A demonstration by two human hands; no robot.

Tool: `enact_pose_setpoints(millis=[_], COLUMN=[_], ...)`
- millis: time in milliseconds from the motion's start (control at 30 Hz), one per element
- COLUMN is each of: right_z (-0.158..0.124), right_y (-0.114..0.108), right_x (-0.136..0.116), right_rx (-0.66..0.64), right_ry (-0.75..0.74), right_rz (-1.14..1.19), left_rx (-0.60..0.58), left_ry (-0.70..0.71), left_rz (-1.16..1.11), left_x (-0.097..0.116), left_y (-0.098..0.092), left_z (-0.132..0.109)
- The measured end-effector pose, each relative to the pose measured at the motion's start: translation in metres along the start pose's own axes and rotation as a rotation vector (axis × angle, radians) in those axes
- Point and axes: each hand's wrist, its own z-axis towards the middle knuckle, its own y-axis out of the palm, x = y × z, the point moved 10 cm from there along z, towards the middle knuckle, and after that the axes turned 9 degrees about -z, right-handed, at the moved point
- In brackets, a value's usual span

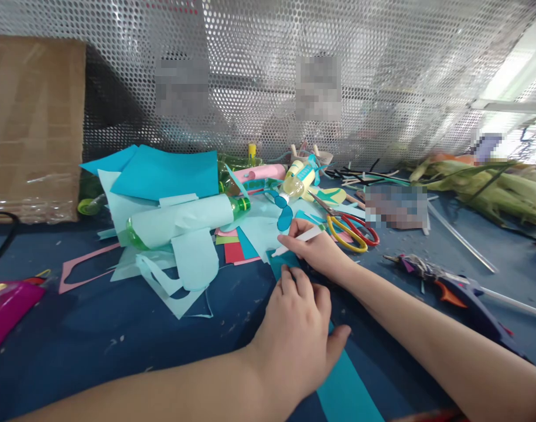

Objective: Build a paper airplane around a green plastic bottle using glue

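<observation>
My right hand (314, 252) grips a white marker pen (309, 234) with a green end, its tip down at the far end of a blue paper strip (349, 387). Across the middle of that strip my left hand (294, 328) lies with fingers stretched out and thumb apart, covering part of the paper. Just beyond the pen are blue oval paper cutouts (284, 218). A pair of scissors (359, 237) with red and yellow handles rests to the right of my right hand. Left of my hands, a green bottle wrapped in pale blue paper (184, 217) lies on its side.
A glue gun (456, 293) lies at right, near corn husks (478, 181). Blue paper sheets (171, 173) and a yellow-wrapped bottle (300, 176) lie at the back. A cardboard box (34, 129) and a magenta object (13, 308) are at left. Behind stands a perforated metal panel (250, 76).
</observation>
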Motion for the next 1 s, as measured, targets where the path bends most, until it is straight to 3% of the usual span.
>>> enact_pose_setpoints(millis=[233, 1000], right_z=[0.001, 0.003], right_y=[-0.002, -0.013], right_x=[0.001, 0.002], right_rx=[0.012, 0.105], right_ry=[-0.019, -0.024], right_rz=[0.013, -0.043], left_rx=[-0.034, 0.007], left_ry=[-0.010, 0.005], left_rz=[0.000, 0.013], left_x=[0.000, 0.000], left_y=[0.003, -0.001], left_z=[-0.001, -0.001])
